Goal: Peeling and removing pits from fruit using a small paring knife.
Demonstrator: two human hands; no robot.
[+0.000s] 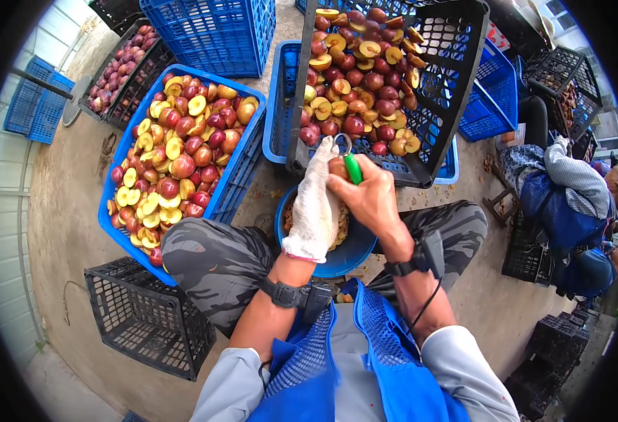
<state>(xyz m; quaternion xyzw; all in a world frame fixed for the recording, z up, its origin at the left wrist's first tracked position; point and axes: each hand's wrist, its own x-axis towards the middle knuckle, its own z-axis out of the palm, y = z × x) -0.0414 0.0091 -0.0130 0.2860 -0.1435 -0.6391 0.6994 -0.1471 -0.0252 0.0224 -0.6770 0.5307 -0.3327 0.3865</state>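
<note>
My left hand point(314, 205), in a white knit glove, is raised over a blue bucket point(351, 258) between my knees and holds a plum point(337, 168). My bare right hand point(370, 198) grips a green-handled tool point(353, 169) with a metal loop at its top, beside the plum. The bucket contains small brownish-yellow pieces, partly hidden by the glove. Just beyond my hands, a tilted black plastic crate point(454, 100) holds whole and halved plums point(354, 124). To the left, a blue crate point(109, 211) is full of halved and whole plums point(182, 166).
An overturned-looking black crate point(145, 316) lies by my left knee. Blue crates point(216, 37) and a black crate of whole plums point(122, 71) stand farther off. A person in blue point(567, 205) sits at the right, near a small stool point(500, 198) and stacked black crates point(554, 343).
</note>
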